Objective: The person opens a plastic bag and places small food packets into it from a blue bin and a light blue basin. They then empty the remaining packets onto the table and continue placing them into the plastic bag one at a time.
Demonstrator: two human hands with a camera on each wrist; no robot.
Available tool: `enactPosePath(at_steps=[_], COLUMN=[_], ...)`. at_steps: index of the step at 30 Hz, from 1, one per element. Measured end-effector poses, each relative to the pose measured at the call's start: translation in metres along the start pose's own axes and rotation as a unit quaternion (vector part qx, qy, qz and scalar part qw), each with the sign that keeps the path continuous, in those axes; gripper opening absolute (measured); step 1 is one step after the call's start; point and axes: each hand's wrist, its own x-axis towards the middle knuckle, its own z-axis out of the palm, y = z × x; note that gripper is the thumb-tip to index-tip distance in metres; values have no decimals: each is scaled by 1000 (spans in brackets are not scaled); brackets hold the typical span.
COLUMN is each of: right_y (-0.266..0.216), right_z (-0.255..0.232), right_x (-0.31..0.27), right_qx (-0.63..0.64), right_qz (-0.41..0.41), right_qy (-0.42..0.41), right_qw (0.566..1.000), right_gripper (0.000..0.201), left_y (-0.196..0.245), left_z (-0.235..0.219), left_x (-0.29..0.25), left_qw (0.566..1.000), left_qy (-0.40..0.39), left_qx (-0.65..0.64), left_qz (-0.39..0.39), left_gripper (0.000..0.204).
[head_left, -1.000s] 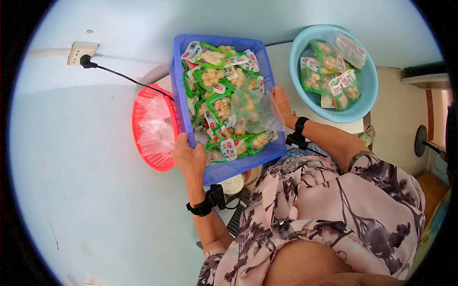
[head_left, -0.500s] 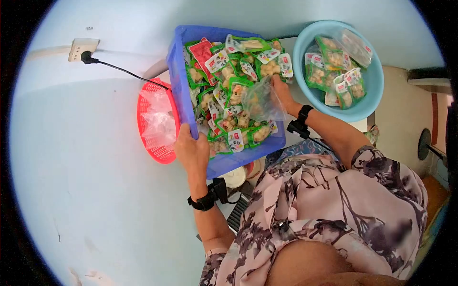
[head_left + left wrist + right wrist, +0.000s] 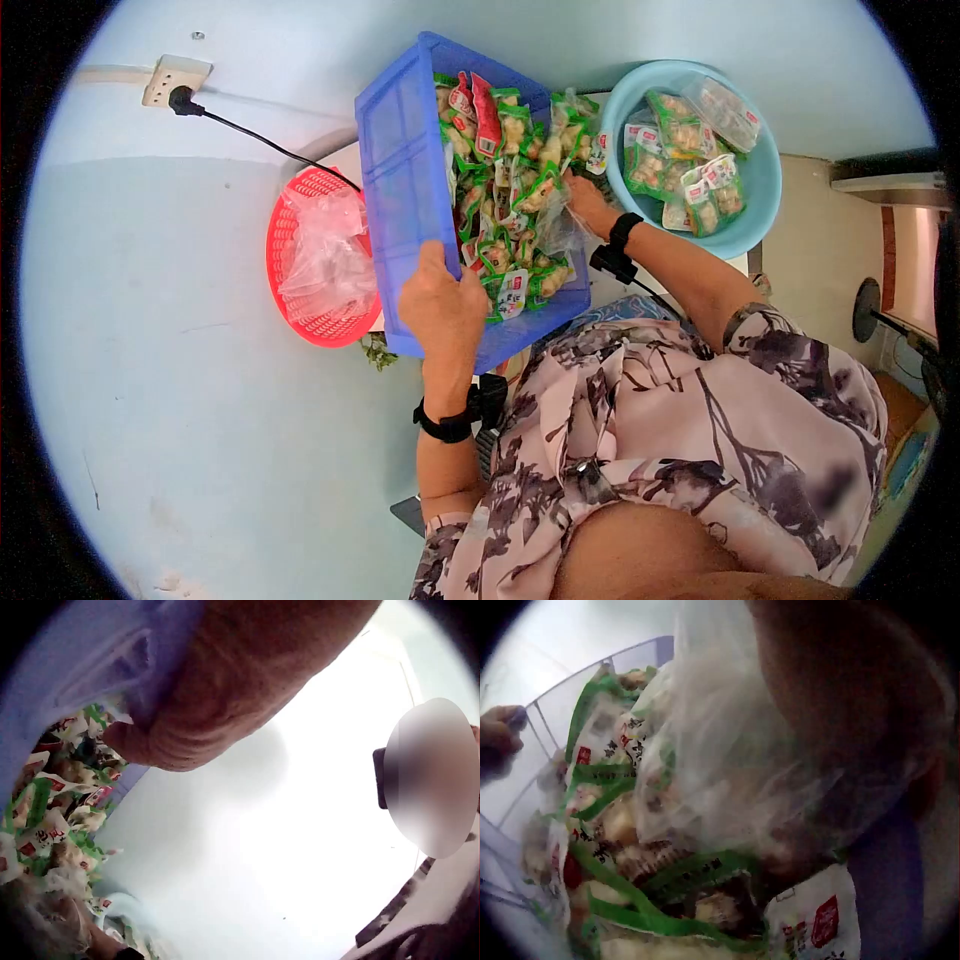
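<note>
The left hand [image 3: 442, 305] has its fingers curled round the rim of a blue crate [image 3: 398, 190], thumb towards the inside. The right hand [image 3: 592, 208] reaches in over the crate's opposite side — I cannot tell whether its fingers grip or only press. A clear plastic bag [image 3: 562, 232] bunches against those right fingers, over green-edged food packets [image 3: 515, 215].

Between the two hands' fingers the crate is tilted, its left wall raised, with the packets heaped inside; a red packet [image 3: 486, 118] lies beyond the left fingers, at the far end.

Just right of the right fingers sits a light blue basin [image 3: 770, 190] with more packets [image 3: 685, 150] in it. Left of the left fingers — beside the crate — a red basket [image 3: 277, 240] holds crumpled clear bags [image 3: 325, 255].
</note>
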Motion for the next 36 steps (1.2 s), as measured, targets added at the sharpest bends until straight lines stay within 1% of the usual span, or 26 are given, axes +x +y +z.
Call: enactPosePath(at_steps=[1, 2, 3, 4, 5, 6, 7, 9, 10, 11, 13, 19, 22, 25, 27, 28, 31, 32, 33, 34, 35, 36], right_y=[11, 34, 46, 48, 53, 44, 35, 19, 14, 12, 16, 32, 51, 78, 100, 113, 147, 96, 30, 42, 50, 50], right_z=[14, 44, 66, 79, 87, 84, 83, 83, 85, 86, 93, 104, 100, 94, 91, 97, 124, 65, -4, 3, 10, 11], right_x=[7, 20, 21, 20, 22, 25, 28, 34, 40, 43, 49, 60, 58, 48, 43, 45, 68, 44, 14, 19, 19, 17], right_qx=[-115, -228, -196, -164, -179, -194, -227, -289, -362, -383, -365, -296, -257, -220, -204, -195, -137, -158, -181, -151, -120, -136], right_qz=[-78, -155, -181, -209, -182, -155, -153, -154, -184, -189, -188, -192, -208, -230, -237, -215, -60, -28, 1, 16, 29, 21], right_qy=[-35, -70, 14, 99, 33, -33, -69, -141, -159, -178, -182, -183, -169, -150, -140, -136, -123, -161, -198, -155, -114, -118], right_qw=[990, 959, 964, 959, 966, 968, 959, 934, 900, 886, 894, 918, 928, 936, 940, 947, 981, 974, 963, 976, 986, 983], right_gripper=[24, 22, 20, 18, 19, 20, 20, 20, 21, 21, 21, 21, 21, 21, 21, 21, 16, 17, 18, 18, 18, 19], left_y=[0, 0, -1, -3, -4, -5, -6, -6, -6, -5, -3, 5, 11, -3, -9, -11, -13, -14, -16, -19, -23, -28], left_z=[1, 1, 1, 1, 2, 3, 4, 7, 9, 11, 13, 27, 32, 44, 49, 51, 50, 50, 52, 53, 50, 44], left_x=[0, 0, 2, 3, 3, 3, 2, 0, -1, -1, 0, 7, 4, -1, 0, 2, 6, 6, 6, 5, 2, -1], left_qw=[1000, 1000, 1000, 999, 999, 999, 999, 997, 996, 996, 996, 997, 992, 996, 997, 997, 997, 997, 998, 998, 999, 994], left_qy=[-1, -3, -4, -5, -10, -14, -19, -26, -30, -28, -28, 0, -55, -12, -7, -3, -27, -22, -17, -10, -16, -20], left_qx=[9, 18, 26, 36, 38, 39, 41, 69, 83, 83, 83, 75, 81, 75, 62, 57, 66, 63, 58, 53, -18, -88], left_qz=[5, 4, 5, 8, 8, 7, 6, 11, 13, 5, -17, -15, -75, -42, -44, -44, -43, -33, -23, -13, -31, -56], left_gripper=[22, 22, 22, 22, 22, 21, 20, 19, 18, 18, 17, 17, 22, 24, 24, 25, 22, 20, 19, 19, 18, 18])
